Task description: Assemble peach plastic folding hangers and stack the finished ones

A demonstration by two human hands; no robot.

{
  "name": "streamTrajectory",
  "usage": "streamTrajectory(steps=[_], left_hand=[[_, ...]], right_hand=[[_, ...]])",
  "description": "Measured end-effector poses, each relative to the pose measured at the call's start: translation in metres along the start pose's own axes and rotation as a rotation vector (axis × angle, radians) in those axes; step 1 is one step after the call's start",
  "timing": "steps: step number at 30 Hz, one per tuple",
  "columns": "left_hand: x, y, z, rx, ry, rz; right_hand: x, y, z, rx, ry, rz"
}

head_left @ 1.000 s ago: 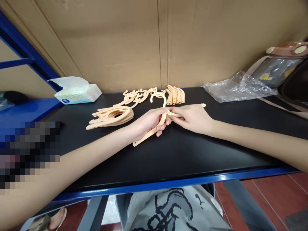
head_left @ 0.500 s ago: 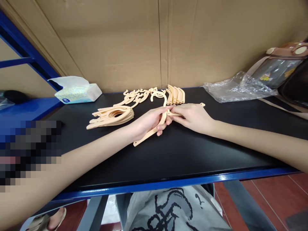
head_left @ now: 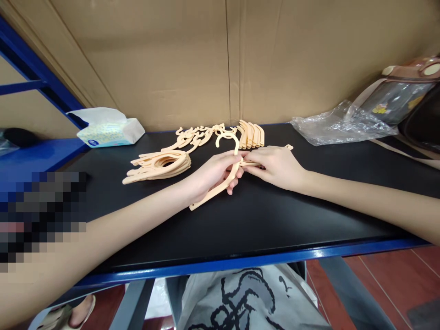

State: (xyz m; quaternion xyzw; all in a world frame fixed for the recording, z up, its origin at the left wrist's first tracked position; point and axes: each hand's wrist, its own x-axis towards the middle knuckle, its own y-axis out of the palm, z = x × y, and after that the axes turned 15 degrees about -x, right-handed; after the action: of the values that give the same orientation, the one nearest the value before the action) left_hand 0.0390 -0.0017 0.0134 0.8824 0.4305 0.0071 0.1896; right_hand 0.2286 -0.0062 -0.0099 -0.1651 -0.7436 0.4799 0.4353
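Note:
A cream plastic clothes hanger piece (head_left: 234,170), with a curved hook at its upper end and one arm slanting to the lower left, is gripped by my left hand (head_left: 220,172). The thumb presses on it near the base of the hook. My right hand (head_left: 280,166) is closed on a hanger arm (head_left: 250,163), whose end sticks out past the knuckles. The two pieces meet between my fingertips, but the exact joint is partly covered. Behind my hands lie loose hook pieces (head_left: 195,137) and a row of curved arm pieces (head_left: 252,135). A stack of hangers (head_left: 158,166) sits left of my left hand.
A tissue pack (head_left: 110,130) stands at the back left of the black table (head_left: 240,224). Crumpled clear plastic (head_left: 340,126) and a see-through bag with brown trim (head_left: 395,103) are at the right. Cardboard (head_left: 172,59) rises behind the table.
The held hanger piece has turned slightly, its hook shifting a little to the right. Both hands keep their hold at nearly the same place.

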Motion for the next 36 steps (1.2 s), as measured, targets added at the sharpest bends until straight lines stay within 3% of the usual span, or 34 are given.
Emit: streamTrajectory(steps=[36], left_hand=[[0.0051, -0.0047, 0.0001, 0.011, -0.028, 0.019]], right_hand=[[-0.0017, 0.0001, 0.0000, -0.018, -0.007, 0.013]])
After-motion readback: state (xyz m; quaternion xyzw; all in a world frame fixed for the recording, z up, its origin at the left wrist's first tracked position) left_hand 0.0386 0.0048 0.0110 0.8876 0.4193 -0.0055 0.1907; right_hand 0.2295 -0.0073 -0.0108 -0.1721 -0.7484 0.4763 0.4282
